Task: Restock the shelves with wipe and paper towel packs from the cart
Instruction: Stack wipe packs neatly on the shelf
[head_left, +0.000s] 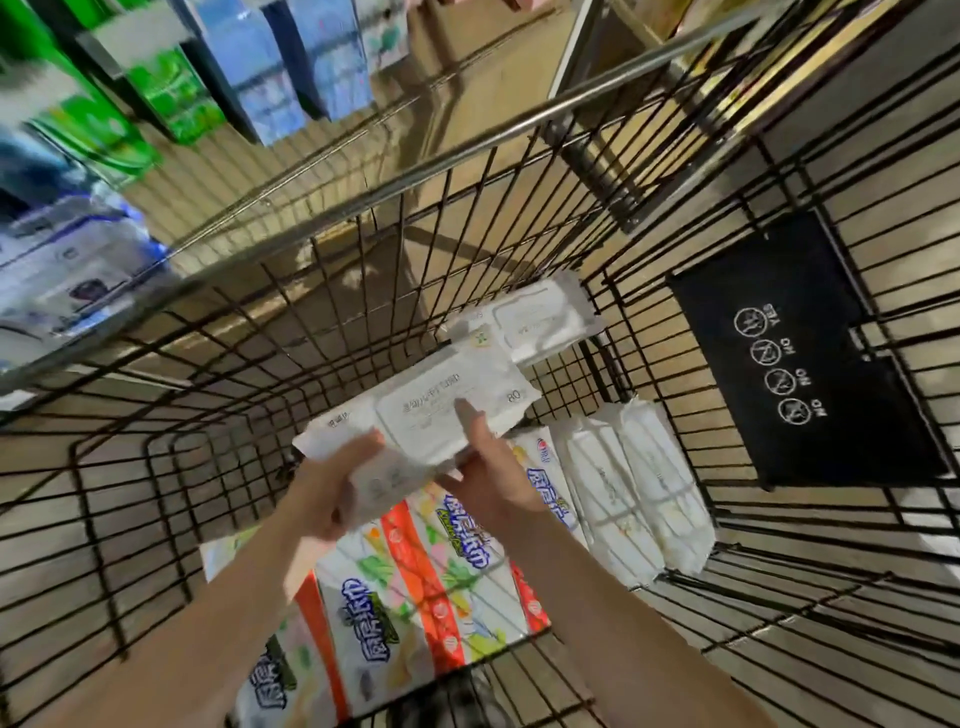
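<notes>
Film and wire
Your wipe pack (431, 405) is creased white plastic film; the paper towel packs (415, 587) wear glossy printed wrap; the cart (218, 364) is black-coated metal wire.

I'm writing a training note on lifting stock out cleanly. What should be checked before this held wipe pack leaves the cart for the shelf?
1. Left hand grip on the wipe pack: ok, fingers curled round its near end.
2. Right hand grip: ok, thumb on top.
3. Pack above the paper towel packs: ok.
4. Pack clear of the cart walls: ok.
5. Free space on the shelves: cannot tell, blurred.
</notes>
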